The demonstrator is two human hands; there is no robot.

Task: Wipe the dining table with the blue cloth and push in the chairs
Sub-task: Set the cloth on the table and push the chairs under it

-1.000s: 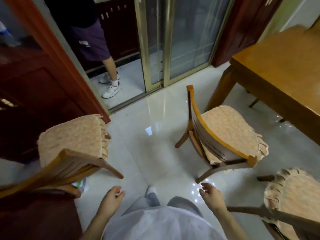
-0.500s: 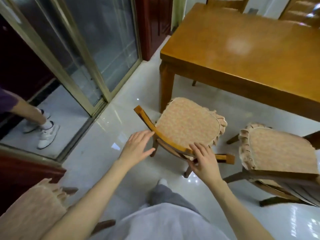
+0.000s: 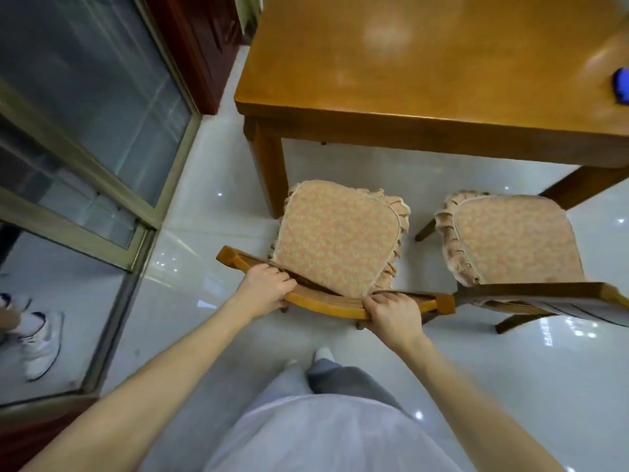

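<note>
My left hand point(image 3: 265, 289) is clamped on the curved top rail of the chair point(image 3: 326, 307) just left of the frame's centre, fingers folded over the wood. My right hand point(image 3: 391, 313) grips the same rail further right, near its right end, knuckles facing up at me. Both of my forearms run up from the bottom corners of the frame to that rail.

The chair faces the dining table point(image 3: 408, 63), which fills the upper right of the frame. The chair's frilled peach cushion point(image 3: 337, 240) shows whole, below the table's near edge, with its upper left corner just beside the table leg point(image 3: 267, 172). The blue cloth point(image 3: 621, 85) lies on the tabletop at the far right edge of the frame, cut off by that edge and blurred.

To the right stands a second chair point(image 3: 531, 294) with the same kind of cushion, also facing the table. Its rail ends right by the right end of mine, and I cannot tell whether the two touch.

A sliding glass door point(image 3: 85, 97) takes up the upper left. Beyond it, at the left edge, is another person's white shoe point(image 3: 42, 345). The pale floor tiles point(image 3: 204, 233) are glossy with light spots.
</note>
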